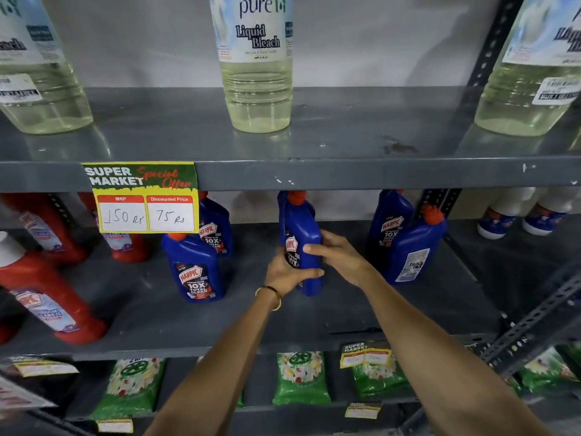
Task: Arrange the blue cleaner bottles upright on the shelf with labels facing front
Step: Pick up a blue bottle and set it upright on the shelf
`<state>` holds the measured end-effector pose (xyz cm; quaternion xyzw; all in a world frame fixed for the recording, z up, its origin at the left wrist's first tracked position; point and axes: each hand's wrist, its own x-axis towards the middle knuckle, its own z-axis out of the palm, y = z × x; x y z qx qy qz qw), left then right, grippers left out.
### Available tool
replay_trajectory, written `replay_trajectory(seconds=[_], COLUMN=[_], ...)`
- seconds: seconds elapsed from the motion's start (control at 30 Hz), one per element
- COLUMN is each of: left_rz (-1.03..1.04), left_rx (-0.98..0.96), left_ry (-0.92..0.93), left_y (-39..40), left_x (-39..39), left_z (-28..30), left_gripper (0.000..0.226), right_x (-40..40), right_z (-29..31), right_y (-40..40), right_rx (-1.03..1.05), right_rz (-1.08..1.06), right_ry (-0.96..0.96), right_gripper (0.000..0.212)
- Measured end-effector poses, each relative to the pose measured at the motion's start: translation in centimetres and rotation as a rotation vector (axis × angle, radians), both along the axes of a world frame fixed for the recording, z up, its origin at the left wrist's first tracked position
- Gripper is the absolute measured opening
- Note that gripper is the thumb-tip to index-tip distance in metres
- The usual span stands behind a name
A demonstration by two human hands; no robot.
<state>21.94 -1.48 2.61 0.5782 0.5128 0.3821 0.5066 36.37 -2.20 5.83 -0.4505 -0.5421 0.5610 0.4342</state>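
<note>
Both my hands hold one blue cleaner bottle (300, 228) with an orange cap, upright on the middle grey shelf (239, 322); its label is turned partly to the left. My left hand (287, 273) wraps its lower front, my right hand (336, 253) grips its right side. Left of it stand two blue bottles, a front one (193, 269) and a rear one (217, 228), labels facing front. On the right, one blue bottle (390, 225) shows its front label, and another (415, 250) shows its back label.
Red cleaner bottles (47, 303) fill the shelf's left end, white bottles (515, 215) the far right. Clear bleach bottles (257, 64) stand on the shelf above, with a yellow price tag (144, 196) hanging from its edge. Green packets (300, 377) lie below.
</note>
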Motion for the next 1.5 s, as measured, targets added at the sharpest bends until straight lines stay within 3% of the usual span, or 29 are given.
replay_trajectory(seconds=[0.1,0.17,0.43,0.8,0.93,1.07,1.2,1.33,1.5], left_rz=[0.182,0.188,0.073,0.049,0.123,0.247,0.332,0.243,0.084], left_rx=[0.092,0.107,0.153,0.113,0.082,0.092,0.238,0.330,0.284], left_ry=[0.272,0.344,0.378,0.432,0.427,0.357,0.227,0.204,0.225], left_y=[0.0,0.1,2.0,1.1,0.4,-1.1,-3.7,-5.9,-6.6], left_x=[0.4,0.3,-2.3,-1.8,-2.0,-2.1,-0.7,2.2,6.5], left_z=[-0.5,-0.4,-1.2,-2.4,-2.4,-2.9,-3.2,-3.8,-3.7], left_gripper=[0.083,0.088,0.053,0.054,0.059,0.072,0.050,0.041,0.053], right_x=[-0.4,-0.5,0.3,0.7,1.3,2.4,3.5,5.0,8.3], right_z=[-0.5,-0.7,-0.7,-2.0,-2.6,-3.7,-5.0,-6.2,-5.9], right_y=[0.3,0.6,1.1,0.5,0.0,-1.1,-2.9,-5.2,-7.1], right_rx=[0.044,0.070,0.048,-0.069,-0.083,-0.137,-0.082,-0.014,-0.032], right_rz=[-0.092,-0.141,-0.104,-0.072,-0.106,-0.314,-0.636,-0.919,-1.000], right_ry=[-0.114,-0.111,-0.103,-0.173,-0.210,-0.255,-0.261,-0.337,-0.328], right_gripper=[0.047,0.047,0.050,0.058,0.072,0.084,0.076,0.071,0.065])
